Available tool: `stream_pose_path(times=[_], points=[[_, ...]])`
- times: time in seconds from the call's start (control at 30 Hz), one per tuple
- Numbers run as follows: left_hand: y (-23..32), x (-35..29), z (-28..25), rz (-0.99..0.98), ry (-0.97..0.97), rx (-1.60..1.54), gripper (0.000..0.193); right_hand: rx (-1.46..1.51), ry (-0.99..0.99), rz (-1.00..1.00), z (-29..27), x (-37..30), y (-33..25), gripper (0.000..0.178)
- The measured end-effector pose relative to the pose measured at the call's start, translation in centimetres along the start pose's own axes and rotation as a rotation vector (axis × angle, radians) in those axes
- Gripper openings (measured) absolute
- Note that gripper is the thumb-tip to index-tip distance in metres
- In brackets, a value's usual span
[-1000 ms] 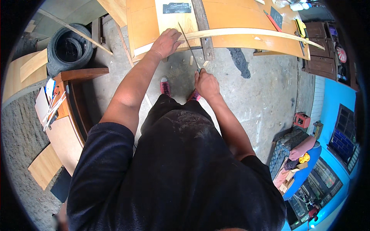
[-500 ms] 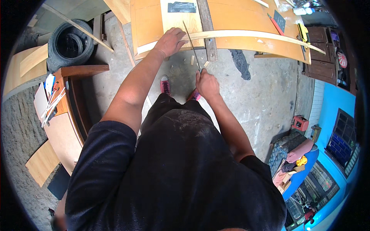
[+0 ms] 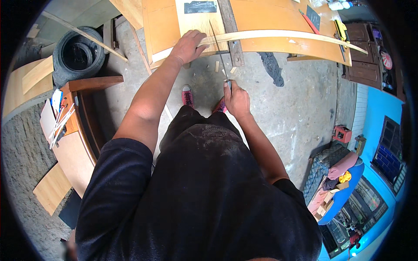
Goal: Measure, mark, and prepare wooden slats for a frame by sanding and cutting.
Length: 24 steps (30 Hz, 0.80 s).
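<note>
A long, pale wooden strip (image 3: 278, 35) lies across the near part of an orange-brown tabletop (image 3: 270, 17). My left hand (image 3: 189, 47) grips it toward its left end, fingers bent over the wood. Just right of those fingers, a narrow saw blade (image 3: 220, 54) crosses the strip, pointing away from me. The saw's handle is in my closed right hand (image 3: 237, 100), which is nearer my body, past the table's edge. Beneath the strip are a lighter board (image 3: 198, 24) with a dark patch and a weathered grey plank (image 3: 235, 48).
A red-handled tool (image 3: 310, 22) and a yellow tool (image 3: 342, 31) lie at the table's right. Small wood offcuts (image 3: 217, 66) and a dark cloth (image 3: 272, 69) are on the concrete floor. Tires (image 3: 78, 54) and a wooden cabinet (image 3: 78, 111) stand at left.
My right hand has drawn slightly back toward me with the saw. My left hand stays on the strip. The whole view has shifted a little.
</note>
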<state>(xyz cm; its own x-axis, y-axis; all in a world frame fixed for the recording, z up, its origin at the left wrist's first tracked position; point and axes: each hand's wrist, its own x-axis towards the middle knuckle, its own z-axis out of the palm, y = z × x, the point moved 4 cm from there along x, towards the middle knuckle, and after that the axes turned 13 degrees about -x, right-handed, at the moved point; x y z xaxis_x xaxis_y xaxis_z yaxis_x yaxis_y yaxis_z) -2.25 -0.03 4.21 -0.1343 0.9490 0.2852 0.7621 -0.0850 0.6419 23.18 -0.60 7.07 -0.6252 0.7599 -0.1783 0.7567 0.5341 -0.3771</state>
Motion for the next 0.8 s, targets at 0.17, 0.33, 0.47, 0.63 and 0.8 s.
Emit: stream_pose_path(times=[0.17,0.33,0.47,0.63,0.8], points=[[0.0,0.1,0.0,-0.011,-0.013,-0.010,0.033,-0.030,-0.054,0.004,1.5,-0.7,0.4,0.035],[0.3,0.2,-0.2,0.006,-0.029,-0.011,0.034,-0.037,-0.100,0.034,1.9,-1.0,0.7,0.035],[0.1,0.1,-0.1,0.019,-0.030,-0.003,0.034,-0.057,-0.085,0.037,1.3,-0.9,0.5,0.036],[0.0,0.2,0.1,0.022,-0.045,0.026,0.034,-0.125,-0.110,0.070,0.7,0.9,-0.3,0.035],[-0.1,0.2,0.0,-0.004,-0.052,0.014,0.034,-0.126,-0.134,0.070,-0.7,-0.5,-0.7,0.036]])
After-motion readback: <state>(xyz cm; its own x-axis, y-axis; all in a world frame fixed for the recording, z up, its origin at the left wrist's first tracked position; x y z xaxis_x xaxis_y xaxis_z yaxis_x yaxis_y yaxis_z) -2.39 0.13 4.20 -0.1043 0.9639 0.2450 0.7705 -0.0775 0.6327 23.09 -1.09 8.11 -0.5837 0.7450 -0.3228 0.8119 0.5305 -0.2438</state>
